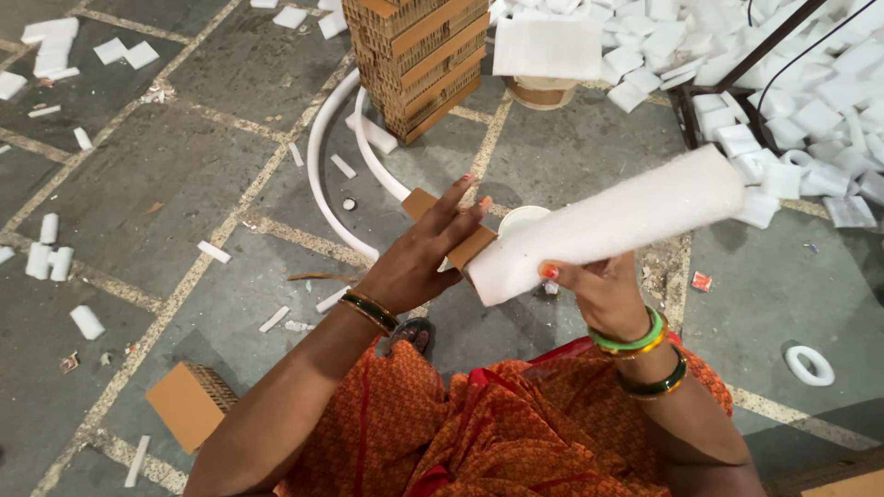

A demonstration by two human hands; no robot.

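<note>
My right hand (600,287) grips the near end of a long white foam roll (610,221) that slants up to the right. My left hand (425,253) holds a flat brown cardboard piece (460,241) against that end of the roll, fingers spread over it. A small white cup or lid (522,219) lies on the floor just behind the cardboard.
A tall stack of brown honeycomb cardboard (416,57) stands ahead, with white foam tubing (324,175) curving beside it. A heap of white foam blocks (783,83) fills the upper right. A cardboard block (189,403) lies at lower left, a foam ring (809,365) at right.
</note>
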